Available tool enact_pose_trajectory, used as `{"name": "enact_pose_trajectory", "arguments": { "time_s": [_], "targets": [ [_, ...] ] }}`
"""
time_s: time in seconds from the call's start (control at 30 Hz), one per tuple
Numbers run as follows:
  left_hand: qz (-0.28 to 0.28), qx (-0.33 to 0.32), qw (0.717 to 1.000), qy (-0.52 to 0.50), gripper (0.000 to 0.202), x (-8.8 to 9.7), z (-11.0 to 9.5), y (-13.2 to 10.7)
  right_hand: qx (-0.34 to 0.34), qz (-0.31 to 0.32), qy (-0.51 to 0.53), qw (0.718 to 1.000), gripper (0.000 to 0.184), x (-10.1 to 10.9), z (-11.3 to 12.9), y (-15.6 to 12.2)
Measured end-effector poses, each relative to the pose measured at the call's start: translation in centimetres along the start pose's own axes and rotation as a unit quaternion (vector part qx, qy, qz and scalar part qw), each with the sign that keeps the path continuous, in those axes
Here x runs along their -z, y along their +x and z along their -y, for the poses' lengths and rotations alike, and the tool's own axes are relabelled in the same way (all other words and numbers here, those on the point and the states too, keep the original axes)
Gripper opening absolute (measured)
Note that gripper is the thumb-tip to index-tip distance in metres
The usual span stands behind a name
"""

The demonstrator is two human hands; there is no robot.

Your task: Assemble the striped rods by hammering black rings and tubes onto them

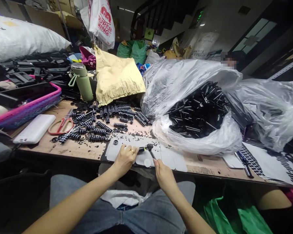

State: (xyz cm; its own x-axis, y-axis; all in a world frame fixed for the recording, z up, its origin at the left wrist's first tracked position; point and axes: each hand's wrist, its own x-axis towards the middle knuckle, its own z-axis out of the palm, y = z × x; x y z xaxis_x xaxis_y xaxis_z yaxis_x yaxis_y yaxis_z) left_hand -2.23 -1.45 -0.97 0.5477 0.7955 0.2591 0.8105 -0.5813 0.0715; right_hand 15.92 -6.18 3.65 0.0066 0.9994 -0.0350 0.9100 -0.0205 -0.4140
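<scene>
My left hand (125, 158), with a ring on one finger, is closed around a short black cylindrical piece (141, 149) that has a yellow-green mark near its end. My right hand (164, 173) pinches the shaft of a small hammer-like tool (149, 147). Its dark, rounded head meets or nearly meets the end of the cylindrical piece; I cannot tell which. Both hands are over a pale mat (172, 159) at the table's front edge. A white round disc (147, 162) lies between them, and a small black ring (115, 142) is on the mat's left part.
Black-and-white ribbed rollers (97, 130) pile up behind the mat beside scissors (61, 126) and a white phone-shaped object (35, 129). A clear plastic bag (224, 139) of black parts with metal rods stands at right. A green flask (84, 83) and yellow sack (118, 78) are behind.
</scene>
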Motion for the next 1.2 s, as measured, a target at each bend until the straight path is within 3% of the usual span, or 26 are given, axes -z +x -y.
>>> {"name": "enact_pose_trajectory", "arguments": {
  "time_s": [0.07,0.2,0.33,0.43,0.53,0.6,0.67,0.73,0.8,0.87,0.93,1.0,1.1,1.2],
  "targets": [
    [-0.007,0.016,1.000,-0.004,0.040,-0.5,-1.0,0.1,0.007,-0.008,0.008,1.000,0.039,0.5,0.9,0.0],
    [-0.009,0.032,0.999,-0.021,0.062,-1.9,-3.0,0.2,0.075,-0.056,0.077,0.993,0.040,0.9,3.5,-0.3],
    [-0.011,0.018,1.000,-0.012,0.050,-2.7,-2.9,0.4,0.127,0.058,-0.017,0.990,0.037,-1.1,5.2,-0.1],
    [-0.020,0.020,0.999,-0.038,0.045,-2.3,-2.5,1.1,0.105,0.075,-0.031,0.991,0.040,-1.4,4.8,0.5],
    [0.017,0.063,0.993,-0.100,0.033,-0.8,-2.9,1.8,0.063,0.012,-0.023,0.998,0.042,-0.3,3.1,1.5],
    [0.038,0.054,0.986,-0.154,0.026,0.8,-3.0,2.0,0.033,-0.018,-0.053,0.998,0.040,0.4,1.2,2.2],
    [0.030,0.070,0.979,-0.191,0.030,2.4,-1.5,2.2,0.003,-0.021,-0.101,0.995,0.038,0.5,-1.1,2.7],
    [0.008,0.219,0.961,-0.168,0.044,3.7,1.9,2.6,-0.027,-0.015,-0.146,0.989,0.037,0.1,-3.2,2.8],
    [-0.016,0.406,0.909,-0.088,0.049,4.5,6.8,3.4,-0.045,-0.021,-0.177,0.983,0.037,-0.5,-4.6,2.8],
    [0.000,0.509,0.860,-0.025,0.046,4.4,11.6,4.4,-0.031,-0.059,-0.188,0.980,0.036,-1.0,-5.1,2.9],
    [0.029,0.532,0.845,-0.032,0.036,3.8,14.6,5.4,0.005,-0.121,-0.184,0.975,0.033,-1.0,-5.1,3.7],
    [0.048,0.526,0.848,-0.050,0.026,3.1,15.3,6.1,0.038,-0.177,-0.173,0.968,0.030,-0.3,-4.8,5.5],
    [0.043,0.493,0.867,-0.056,0.025,2.9,13.3,6.6,0.026,-0.234,-0.159,0.959,0.026,1.7,-4.7,9.6],
    [-0.057,0.418,0.897,-0.131,0.038,3.6,10.0,6.6,-0.018,-0.246,-0.120,0.962,0.025,3.9,-5.6,14.1]
  ]
}}
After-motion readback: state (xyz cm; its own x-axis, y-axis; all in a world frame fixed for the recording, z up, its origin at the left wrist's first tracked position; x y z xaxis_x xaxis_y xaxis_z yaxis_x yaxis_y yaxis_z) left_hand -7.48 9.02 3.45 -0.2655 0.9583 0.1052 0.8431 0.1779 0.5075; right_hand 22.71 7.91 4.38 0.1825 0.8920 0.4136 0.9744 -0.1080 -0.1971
